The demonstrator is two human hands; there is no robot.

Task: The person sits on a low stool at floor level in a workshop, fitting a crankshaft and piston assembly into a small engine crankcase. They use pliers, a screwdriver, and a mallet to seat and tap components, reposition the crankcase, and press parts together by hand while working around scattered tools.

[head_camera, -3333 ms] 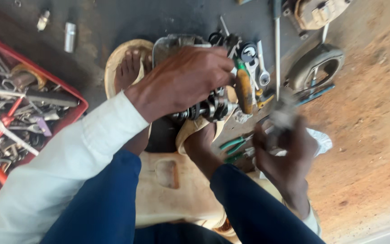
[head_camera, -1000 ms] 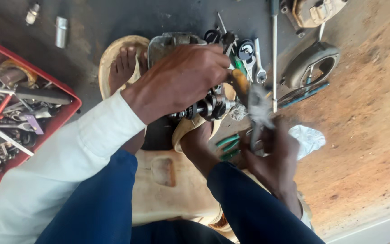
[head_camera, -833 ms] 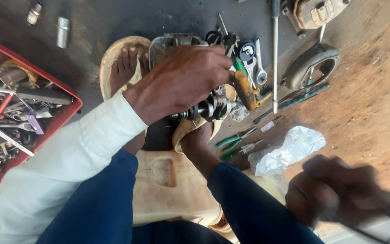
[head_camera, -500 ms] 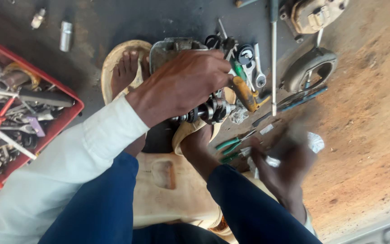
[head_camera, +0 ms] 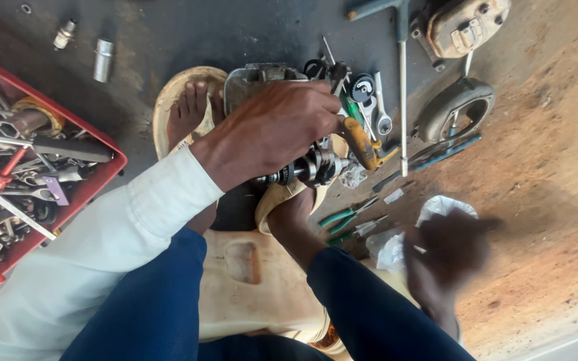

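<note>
Holding the engine part [head_camera: 302,167] steady between the feet matters most: the left hand [head_camera: 272,134] presses down on it, fingers wrapped over its top. At four o'clock the blurred right hand [head_camera: 446,251] hovers by the plastic bag [head_camera: 393,247]; its grip cannot be told.

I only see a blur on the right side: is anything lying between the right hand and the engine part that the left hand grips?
Yes. Green-handled pliers and a crumpled plastic bag lie on the ground between the right hand and the engine part under the left hand.
</note>
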